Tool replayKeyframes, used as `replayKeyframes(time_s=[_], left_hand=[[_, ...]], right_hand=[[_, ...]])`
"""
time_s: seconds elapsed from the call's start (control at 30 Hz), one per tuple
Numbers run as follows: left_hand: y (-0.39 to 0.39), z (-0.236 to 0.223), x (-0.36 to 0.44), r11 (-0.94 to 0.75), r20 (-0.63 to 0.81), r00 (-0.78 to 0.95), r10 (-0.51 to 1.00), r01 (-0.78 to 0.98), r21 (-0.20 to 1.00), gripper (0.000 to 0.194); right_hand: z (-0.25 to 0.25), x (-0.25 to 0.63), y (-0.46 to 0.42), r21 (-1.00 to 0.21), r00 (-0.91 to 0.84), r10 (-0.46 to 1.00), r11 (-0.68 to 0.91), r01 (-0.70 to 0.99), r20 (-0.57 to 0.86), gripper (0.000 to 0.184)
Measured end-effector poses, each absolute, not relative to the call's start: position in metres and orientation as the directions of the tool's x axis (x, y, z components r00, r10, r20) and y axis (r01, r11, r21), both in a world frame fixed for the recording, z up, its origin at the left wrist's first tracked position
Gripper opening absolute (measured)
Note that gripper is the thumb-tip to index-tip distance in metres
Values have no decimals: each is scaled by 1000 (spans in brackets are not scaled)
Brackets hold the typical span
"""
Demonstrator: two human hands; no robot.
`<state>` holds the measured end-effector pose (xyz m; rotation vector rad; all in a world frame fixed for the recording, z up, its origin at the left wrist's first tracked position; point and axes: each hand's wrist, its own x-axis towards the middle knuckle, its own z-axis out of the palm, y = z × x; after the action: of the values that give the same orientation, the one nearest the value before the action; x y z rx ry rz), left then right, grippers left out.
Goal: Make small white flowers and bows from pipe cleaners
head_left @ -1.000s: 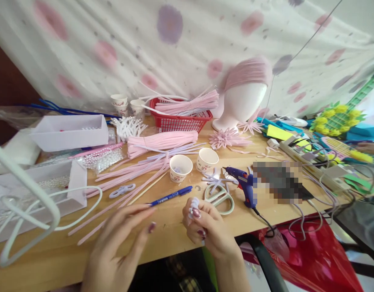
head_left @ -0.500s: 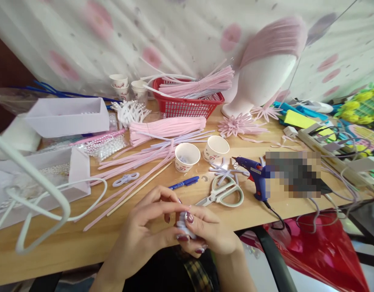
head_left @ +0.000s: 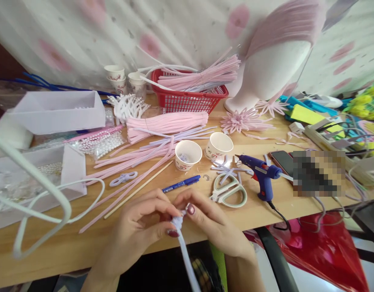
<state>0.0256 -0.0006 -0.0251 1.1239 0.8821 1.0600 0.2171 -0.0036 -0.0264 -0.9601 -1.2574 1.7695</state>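
Observation:
A pale lavender pipe cleaner [head_left: 186,253] is bunched into a small coil, with one long straight end hanging toward my lap. My left hand [head_left: 139,229] pinches the coiled part between thumb and fingertips. Close beside it, my right hand [head_left: 219,223] has thumb and forefinger closed on a short bit at the coil's upper right. Just beyond my fingers lies a blue pen [head_left: 181,183]. White-handled scissors [head_left: 228,190] rest right of it, their blades partly hidden by my right hand. A finished-looking lavender looped piece [head_left: 123,178] lies at left.
Two paper cups [head_left: 188,156] stand mid-table, one holding small lavender bits. A blue glue gun [head_left: 262,174] with its cord is at right. Behind are pink pipe cleaners [head_left: 168,125], a red basket [head_left: 191,101] and a white mannequin head [head_left: 270,77]. White boxes [head_left: 73,166] stand left.
My hands have drawn slightly apart and turned, bringing the lavender coil into view. A long straight end now hangs down from it. The camera view has shifted a little.

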Motion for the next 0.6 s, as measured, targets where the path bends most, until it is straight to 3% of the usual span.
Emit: replayKeyframes(time_s=[0.1,0.23,0.33,0.5,0.6], left_hand=[[-4,-24,30,182,-114,252,961,-264,947,22],[-12,-27,35,282,-201,255,946,-338,898,20],[-17,-24,39,212,-167,181,969,-270,939,10],[-21,-17,43,119,-109,64,992,-186,975,24],[-22,-19,37,170,-149,116,982,-201,965,27]], right_hand=[[-23,223,-5,-980,-322,937,-174,-100,-134,31],[-25,224,-12,-967,-382,910,-222,-126,-159,36],[-28,219,-18,-956,-393,899,-264,-132,-194,35],[-29,215,-20,-942,-390,893,-302,-148,-225,34],[-27,226,-12,-925,-426,884,-307,-222,-192,32]])
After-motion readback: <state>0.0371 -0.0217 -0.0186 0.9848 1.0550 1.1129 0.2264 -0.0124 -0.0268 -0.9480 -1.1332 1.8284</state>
